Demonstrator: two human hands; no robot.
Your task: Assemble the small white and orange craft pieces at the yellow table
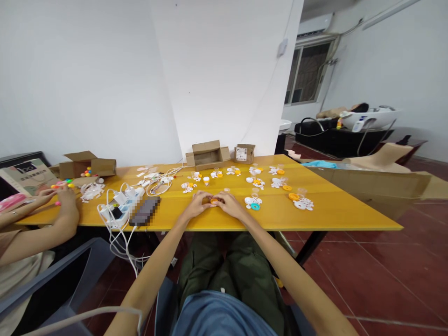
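Note:
My left hand [198,205] and my right hand [227,204] meet near the table's front edge. Between their fingertips is a small round orange plastic piece [213,200], partly covered by the fingers. Just beyond the hands stands a small white-and-orange cup [206,181]. The top of a clear cup [227,190] shows behind my right hand. To the right lie a teal ring [255,206] and an orange ring [293,197], beside white discs [304,204]. Several similar groups of white discs, orange rings and clear cups spread over the table.
Left of my hands are a dark pixelated device [144,211], a white power strip [122,210] and tangled cables [163,182]. Cardboard boxes [206,157] stand against the wall. At far left, another person's hands [65,193] hold colourful beads. A large carton [367,189] sits beyond the right edge.

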